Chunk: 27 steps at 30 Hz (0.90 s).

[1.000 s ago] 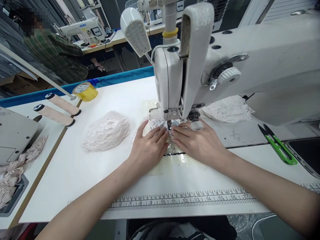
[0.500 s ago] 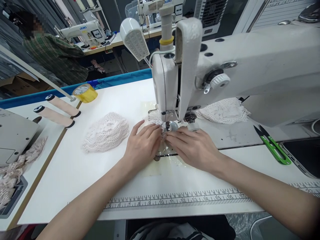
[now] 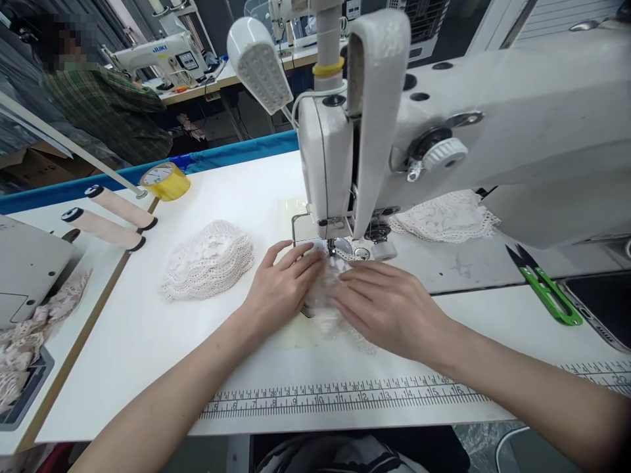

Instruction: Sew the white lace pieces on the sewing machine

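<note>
A piece of white lace (image 3: 324, 295), blurred by motion, lies between my hands just in front of the sewing machine's presser foot (image 3: 331, 247). My left hand (image 3: 283, 279) rests left of the foot with its fingers spread and fairly flat, the tips touching the lace edge; its thumb is hidden. At the right, my right hand (image 3: 389, 299) has its fingers bent over the lace, which trails out beneath it toward the front. The white sewing machine (image 3: 335, 164) stands over both hands. To the left sits a stack of lace pieces (image 3: 210, 263).
More lace (image 3: 446, 217) lies behind the needle area, under the machine arm. Green thread snips (image 3: 547, 289) and a phone (image 3: 601, 302) are at the right. Yellow tape (image 3: 170, 184) and thread cones (image 3: 103, 228) stand at the left. A ruler strip (image 3: 345, 397) runs along the front edge. Another person (image 3: 108, 112) sits beyond.
The lace has come out from under the machine head toward me and now shows between my hands. My right hand has shifted slightly right and toward me. The view has tilted a little.
</note>
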### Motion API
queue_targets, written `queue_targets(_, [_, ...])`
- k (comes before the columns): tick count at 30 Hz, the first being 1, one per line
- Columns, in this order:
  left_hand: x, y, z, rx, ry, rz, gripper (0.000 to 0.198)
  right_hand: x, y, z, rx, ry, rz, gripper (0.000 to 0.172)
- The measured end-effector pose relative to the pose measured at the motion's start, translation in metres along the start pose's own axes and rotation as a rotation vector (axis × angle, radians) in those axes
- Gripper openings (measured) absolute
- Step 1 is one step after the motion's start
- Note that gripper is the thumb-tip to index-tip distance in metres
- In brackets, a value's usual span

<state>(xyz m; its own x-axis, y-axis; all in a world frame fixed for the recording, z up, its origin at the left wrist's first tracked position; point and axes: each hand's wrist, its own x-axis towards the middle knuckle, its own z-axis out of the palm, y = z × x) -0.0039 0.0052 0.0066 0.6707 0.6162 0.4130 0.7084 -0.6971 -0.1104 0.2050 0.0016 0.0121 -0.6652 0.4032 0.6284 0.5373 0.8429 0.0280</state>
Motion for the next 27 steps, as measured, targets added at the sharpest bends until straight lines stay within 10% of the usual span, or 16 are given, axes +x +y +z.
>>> queue_targets(27, [0.001,0.019,0.003,0.127,-0.024,0.068,0.036,-0.003,0.029,0.011,-0.191,-0.294,0.157,0.04])
